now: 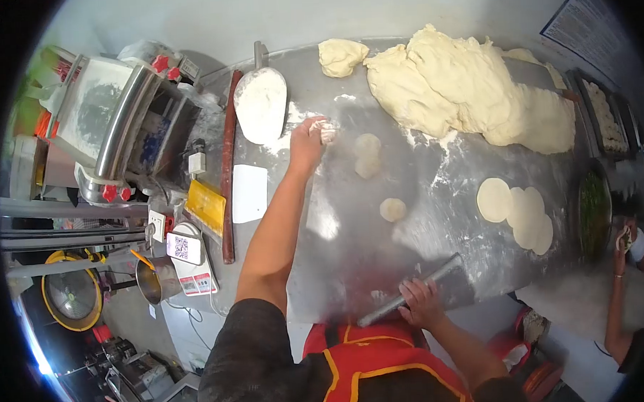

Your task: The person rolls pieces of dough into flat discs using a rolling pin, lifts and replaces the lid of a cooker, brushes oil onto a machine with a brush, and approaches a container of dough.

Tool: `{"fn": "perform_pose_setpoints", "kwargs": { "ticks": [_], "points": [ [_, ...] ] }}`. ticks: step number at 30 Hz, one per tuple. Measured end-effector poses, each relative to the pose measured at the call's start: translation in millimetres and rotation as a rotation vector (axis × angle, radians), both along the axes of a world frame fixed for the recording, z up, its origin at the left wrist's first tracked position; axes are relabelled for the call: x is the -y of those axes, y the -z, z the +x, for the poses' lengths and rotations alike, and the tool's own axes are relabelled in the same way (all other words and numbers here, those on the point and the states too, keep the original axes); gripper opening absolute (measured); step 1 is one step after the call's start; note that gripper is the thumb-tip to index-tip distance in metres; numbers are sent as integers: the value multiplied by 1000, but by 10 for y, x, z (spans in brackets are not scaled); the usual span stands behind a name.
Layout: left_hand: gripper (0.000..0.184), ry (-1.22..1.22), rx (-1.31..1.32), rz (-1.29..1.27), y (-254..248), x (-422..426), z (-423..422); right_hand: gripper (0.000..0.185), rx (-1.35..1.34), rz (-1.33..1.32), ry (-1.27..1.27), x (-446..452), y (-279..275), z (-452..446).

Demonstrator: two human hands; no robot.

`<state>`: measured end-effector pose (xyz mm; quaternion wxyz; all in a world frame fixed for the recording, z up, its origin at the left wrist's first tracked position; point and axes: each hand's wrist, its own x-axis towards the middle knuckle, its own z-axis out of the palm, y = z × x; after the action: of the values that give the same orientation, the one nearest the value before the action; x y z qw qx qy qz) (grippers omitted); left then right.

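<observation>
My left hand (308,145) reaches to the flour on the metal table (424,225), its fingers curled in on white flour (327,132). Beside it is a metal scoop full of flour (261,105). My right hand (421,304) is closed over a grey rolling pin (443,270) near the table's front edge. Between my hands lie two overlapping small dough rounds (367,156) and a single dough round (393,210). Several flat, rolled dough wrappers (494,200) overlap in a row to the right.
A large dough mass (468,87) and a smaller dough lump (343,57) sit at the back. Left are a long wooden stick (230,169), a white card (250,193), a yellow scraper (206,207), a scale (196,278) and a dough machine (117,124). Another person's hand (621,245) is near a filling bowl (594,211).
</observation>
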<state>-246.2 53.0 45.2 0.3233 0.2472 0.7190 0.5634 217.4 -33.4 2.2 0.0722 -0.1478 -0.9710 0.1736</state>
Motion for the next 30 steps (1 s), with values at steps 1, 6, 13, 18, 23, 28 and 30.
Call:
{"fn": "perform_pose_setpoints", "kwargs": {
  "ticks": [1,6,13,18,23,28,30],
  "points": [
    [29,164,9,-12,20,19,45,56,4,-9,-4,-12,0,5],
    [38,615,-102,-133,-157,177,702,64,-2,13,7,5,27,22],
    [32,670,-485,-322,-278,165,1160,60,-36,23,22,-20,-31,6],
    [46,584,-993,-54,191,327,1574,57,-64,5,37,-5,-36,27],
    [46,569,-1052,18,606,583,2168,56,-69,-13,34,5,55,47],
    [45,685,-926,-114,417,1100,2011,55,-93,-26,35,6,55,45],
    [49,559,-876,-167,415,905,2147,55,-92,-9,28,29,86,62]
  ]
}}
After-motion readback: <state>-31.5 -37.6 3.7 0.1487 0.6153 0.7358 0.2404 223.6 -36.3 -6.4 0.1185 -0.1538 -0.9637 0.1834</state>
